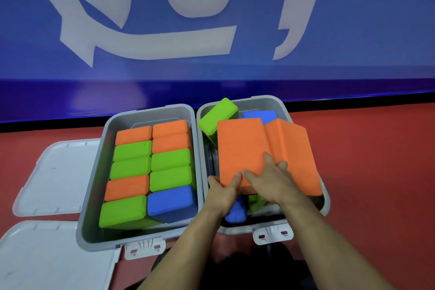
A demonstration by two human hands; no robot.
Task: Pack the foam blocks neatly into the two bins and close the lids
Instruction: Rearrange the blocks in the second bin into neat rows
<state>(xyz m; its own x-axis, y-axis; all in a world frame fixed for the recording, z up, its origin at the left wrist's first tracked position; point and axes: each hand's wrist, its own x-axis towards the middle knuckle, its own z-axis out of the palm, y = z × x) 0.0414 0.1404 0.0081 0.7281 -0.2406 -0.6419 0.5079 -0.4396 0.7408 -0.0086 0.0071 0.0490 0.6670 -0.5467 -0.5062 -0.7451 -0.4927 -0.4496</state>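
Observation:
Two grey bins stand side by side on the red floor. The left bin (94, 172) holds two tidy rows of orange, green and blue foam blocks. Over the right bin (286, 108) lie two large orange blocks, one to the left (240, 146) and one to the right (296, 148). My left hand (223, 193) grips the near edge of the left orange block, thumb on top. My right hand (273, 179) rests with spread fingers across both orange blocks. A green block (217, 115) leans tilted at the bin's far left corner. Blue blocks (260, 116) show behind and below.
Two white lids (58, 172) (47, 259) lie flat on the floor left of the bins. White latches (144, 248) (273, 234) hang at each bin's near edge. A blue wall panel with large white lettering (164, 19) rises just behind the bins.

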